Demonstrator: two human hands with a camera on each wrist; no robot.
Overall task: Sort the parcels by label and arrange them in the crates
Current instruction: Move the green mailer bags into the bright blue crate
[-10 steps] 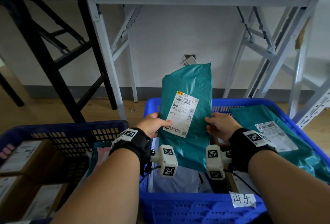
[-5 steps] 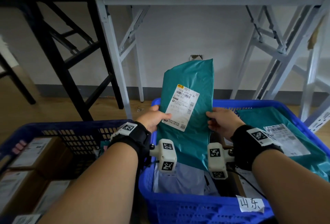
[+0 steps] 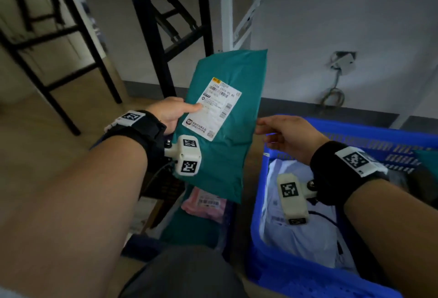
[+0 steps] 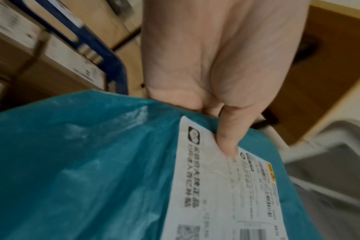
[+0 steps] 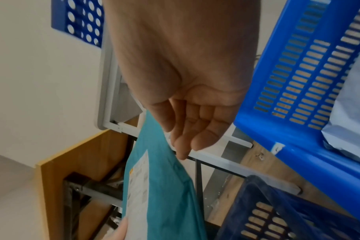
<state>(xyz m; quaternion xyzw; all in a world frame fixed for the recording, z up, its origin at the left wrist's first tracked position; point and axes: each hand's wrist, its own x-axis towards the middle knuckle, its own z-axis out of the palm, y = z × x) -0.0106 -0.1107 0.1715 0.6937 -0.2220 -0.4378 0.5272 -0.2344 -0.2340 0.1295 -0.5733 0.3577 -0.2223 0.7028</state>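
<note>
one hand, the left hand (image 3: 169, 111), is pinching the green parcel (image 3: 225, 131) by its edge, thumb pressing on the white label (image 3: 213, 110). the parcel is hanging upright in the air, beside the blue crate (image 3: 265, 262). the right hand (image 3: 288, 135) is hovering near it with relaxed fingers, holding nothing.

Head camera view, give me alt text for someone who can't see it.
A left hand holds up a teal parcel, thumb pressed on its white shipping label. The right hand, open, hovers beside the parcel over a bright blue crate holding a pale parcel.
</note>
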